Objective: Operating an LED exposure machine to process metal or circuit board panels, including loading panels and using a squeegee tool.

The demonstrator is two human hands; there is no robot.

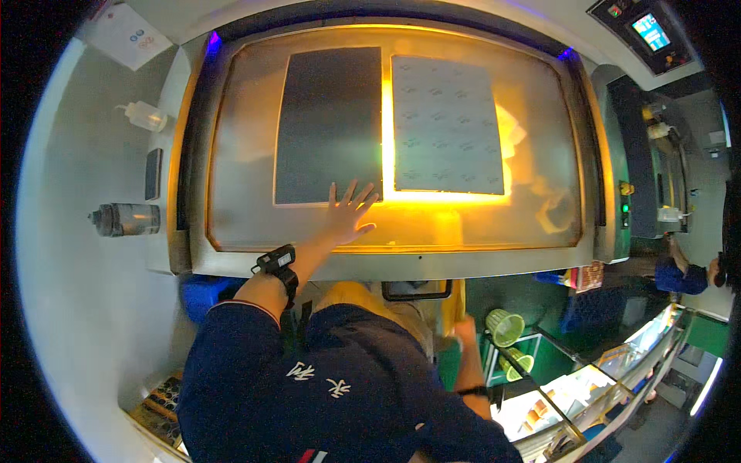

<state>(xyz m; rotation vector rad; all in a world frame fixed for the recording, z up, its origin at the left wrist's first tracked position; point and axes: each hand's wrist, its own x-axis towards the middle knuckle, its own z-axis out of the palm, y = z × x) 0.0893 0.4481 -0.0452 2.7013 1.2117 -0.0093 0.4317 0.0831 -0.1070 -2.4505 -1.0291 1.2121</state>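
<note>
My left hand [353, 208] lies with its fingers spread over the lower edge of a dark rectangular sheet [330, 116] on a lit metal-framed work surface [255, 228]. A pale grey sheet [448, 123] with a faint repeated pattern lies to the right, parted from the dark one by a bright yellow strip of light. My right hand [465, 332] hangs low in front of the machine, beside a yellow strip [452, 301]. Its fingers are too small and blurred to read, so whether it grips anything does not show.
A squeeze bottle [145, 116], a dark phone-like slab [153, 174] and a dark cylindrical bottle [127, 220] sit on the left ledge. A black handle [417, 292] juts from the machine's front. Right are a green basket [505, 328], a control panel [648, 31] and another person [683, 274].
</note>
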